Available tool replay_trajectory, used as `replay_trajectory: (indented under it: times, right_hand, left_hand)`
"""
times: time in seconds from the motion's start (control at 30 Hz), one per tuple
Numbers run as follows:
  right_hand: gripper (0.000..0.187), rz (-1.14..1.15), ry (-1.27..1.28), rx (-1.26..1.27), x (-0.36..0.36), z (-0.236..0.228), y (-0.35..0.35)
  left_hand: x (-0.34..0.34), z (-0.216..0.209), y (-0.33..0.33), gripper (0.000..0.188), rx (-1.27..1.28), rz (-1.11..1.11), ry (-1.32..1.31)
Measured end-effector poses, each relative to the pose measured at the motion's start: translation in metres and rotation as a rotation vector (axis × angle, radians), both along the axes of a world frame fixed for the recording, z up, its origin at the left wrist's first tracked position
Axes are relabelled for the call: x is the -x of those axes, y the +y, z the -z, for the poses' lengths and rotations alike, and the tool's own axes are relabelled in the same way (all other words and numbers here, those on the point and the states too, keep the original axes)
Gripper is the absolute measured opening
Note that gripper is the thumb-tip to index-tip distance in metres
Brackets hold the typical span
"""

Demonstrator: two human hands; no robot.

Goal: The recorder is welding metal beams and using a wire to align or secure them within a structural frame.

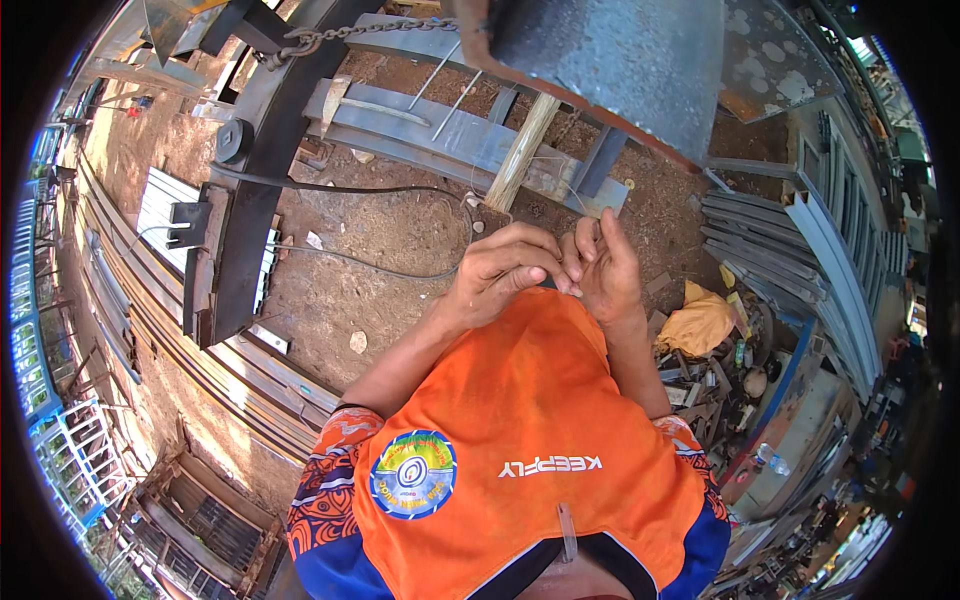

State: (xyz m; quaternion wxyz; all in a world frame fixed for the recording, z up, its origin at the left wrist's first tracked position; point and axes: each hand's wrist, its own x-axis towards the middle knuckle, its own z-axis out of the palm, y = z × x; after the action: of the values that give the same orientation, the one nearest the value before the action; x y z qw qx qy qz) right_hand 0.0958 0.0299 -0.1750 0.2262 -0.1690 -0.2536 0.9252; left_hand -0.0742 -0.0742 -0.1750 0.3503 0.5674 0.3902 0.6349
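Both hands meet in front of my orange shirt (pixel 560 390). My left hand (pixel 505 268) is bent inward, its fingers curled together and their tips against the inner side of my right hand (pixel 608 270). Whatever small thing the left fingertips pinch, if anything, is too small to make out. The right hand is turned palm inward, with fingers loosely bent and apart, one of them pointing up. No tool shows in it. Past the fingertips, a wooden post (pixel 525 150) lies across grey steel beams (pixel 390 125) on the dirt ground.
A large grey metal piece (pixel 610 70) juts in overhead at the front. A dark steel beam (pixel 265 180) with a chain (pixel 350 32) stands left, a black cable (pixel 350 188) looping beside it. Stacked metal frames (pixel 760 235), an orange cloth (pixel 697 320) and scrap lie right; long bars (pixel 190 335) lie left.
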Motion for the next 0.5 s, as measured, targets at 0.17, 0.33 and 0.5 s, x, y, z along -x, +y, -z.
replay_trajectory:
  times: [0.17, 0.33, 0.5]
  right_hand:
    - [0.061, 0.109, -0.131, -0.112, 0.003, -0.003, 0.002]
    - [0.064, 0.150, -0.049, -0.174, 0.009, -0.004, -0.004]
    - [0.062, 0.118, 0.082, -0.069, 0.016, -0.004, -0.007]
  left_hand:
    - [0.001, 0.006, -0.008, 0.052, 0.177, -0.027, -0.493]
    - [0.007, 0.011, -0.007, 0.058, 0.254, -0.059, -0.701]
    - [0.002, 0.006, -0.009, 0.057, 0.371, -0.078, -0.792]
